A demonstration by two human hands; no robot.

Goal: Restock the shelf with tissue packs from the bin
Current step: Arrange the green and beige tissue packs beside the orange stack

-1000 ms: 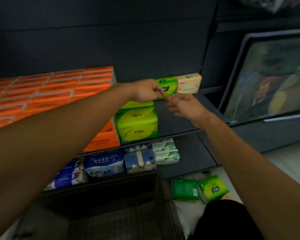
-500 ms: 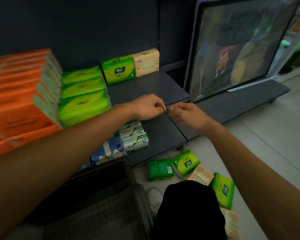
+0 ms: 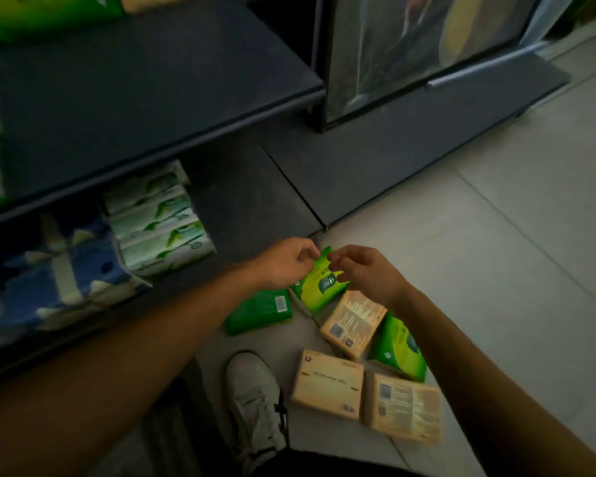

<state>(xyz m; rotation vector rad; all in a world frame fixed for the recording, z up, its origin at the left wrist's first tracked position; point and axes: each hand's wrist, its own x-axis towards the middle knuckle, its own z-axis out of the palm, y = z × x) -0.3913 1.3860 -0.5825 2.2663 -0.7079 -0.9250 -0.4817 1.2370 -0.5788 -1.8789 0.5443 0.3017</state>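
Observation:
Several tissue packs lie on the floor tiles: a lime green pack [image 3: 319,287], a dark green pack [image 3: 258,311], another green pack [image 3: 398,349] and three beige packs [image 3: 353,323] [image 3: 327,383] [image 3: 403,406]. My left hand [image 3: 286,261] and my right hand [image 3: 362,270] meet over the upper end of the lime green pack. Both have curled fingers pinching its top edge from either side. The dark shelf [image 3: 152,91] above has bare room, with green packs at its far left corner [image 3: 45,12].
The lower shelf holds white-green packs [image 3: 159,218] and blue packs [image 3: 49,266]. My white shoe [image 3: 255,390] stands beside the floor packs. A dark mesh bin edge [image 3: 167,428] shows at the bottom. A glass-fronted cabinet [image 3: 410,46] stands to the right.
My view dropped from the shelf to the floor. Both hands came down from the shelf's front edge and closed on the lime green pack lying there.

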